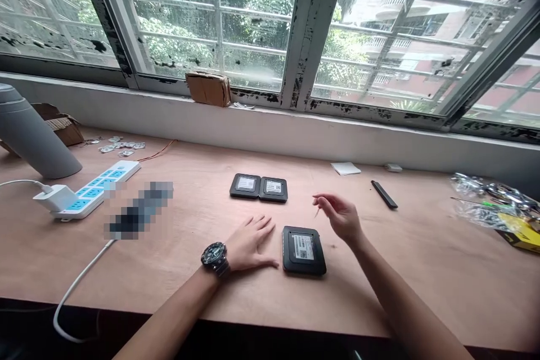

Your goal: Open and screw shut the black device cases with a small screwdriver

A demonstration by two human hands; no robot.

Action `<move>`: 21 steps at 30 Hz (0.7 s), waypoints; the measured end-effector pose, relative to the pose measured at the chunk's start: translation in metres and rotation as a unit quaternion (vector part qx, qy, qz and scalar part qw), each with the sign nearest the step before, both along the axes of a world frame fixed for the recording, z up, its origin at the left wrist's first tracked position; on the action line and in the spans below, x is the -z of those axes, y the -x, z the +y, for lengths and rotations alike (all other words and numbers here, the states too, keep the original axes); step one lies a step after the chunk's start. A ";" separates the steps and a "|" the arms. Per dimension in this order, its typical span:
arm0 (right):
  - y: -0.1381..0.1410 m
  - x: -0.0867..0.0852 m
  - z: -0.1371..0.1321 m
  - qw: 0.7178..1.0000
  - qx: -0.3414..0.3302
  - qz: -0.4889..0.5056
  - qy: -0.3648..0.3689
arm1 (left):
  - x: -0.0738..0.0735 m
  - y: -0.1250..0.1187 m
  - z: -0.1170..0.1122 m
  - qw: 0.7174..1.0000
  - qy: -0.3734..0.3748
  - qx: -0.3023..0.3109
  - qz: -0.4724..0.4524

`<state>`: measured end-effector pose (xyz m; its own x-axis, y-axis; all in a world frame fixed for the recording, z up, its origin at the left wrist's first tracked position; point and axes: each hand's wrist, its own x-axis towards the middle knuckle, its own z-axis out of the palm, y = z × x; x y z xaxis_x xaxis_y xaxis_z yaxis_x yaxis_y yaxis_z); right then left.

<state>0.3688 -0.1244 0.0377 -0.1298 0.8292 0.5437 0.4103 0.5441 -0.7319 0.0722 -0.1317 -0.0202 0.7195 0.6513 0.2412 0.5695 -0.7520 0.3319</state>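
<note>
My left hand (250, 243), with a black watch on its wrist, lies flat on the wooden table (202, 292) with fingers spread, just left of a black box-shaped device (304, 250) that has a white label on top. My right hand (340, 216) hovers above and right of that device, fingers pinched on a small thin pin-like thing (317, 212). Two more black labelled devices (259, 187) sit side by side further back.
A white and blue power strip (95, 187) with a plugged charger and white cable sits at left, beside a grey cylinder (29, 135). A black stick (383, 194), white pad (345, 168), and crinkled plastic bags (489, 199) lie at right. A cardboard box (208, 88) rests on the window sill.
</note>
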 end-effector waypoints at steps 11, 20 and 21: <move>-0.047 0.046 -0.004 0.936 0.046 -0.347 -0.035 | 0.000 -0.037 -0.016 0.998 0.016 0.047 -0.043; -0.018 0.027 -0.039 0.948 -0.023 -0.270 0.164 | 0.001 -0.037 -0.015 0.996 0.046 0.012 -0.073; -0.016 0.026 -0.037 0.946 -0.017 -0.273 0.173 | 0.002 -0.036 -0.015 0.996 0.048 0.010 -0.077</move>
<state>0.3845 -0.1612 0.0121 -0.3428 0.9355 0.0856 0.7649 0.3308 -0.5528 0.1087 -0.1468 -0.0223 0.6924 0.6620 0.2870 0.4905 -0.7236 0.4855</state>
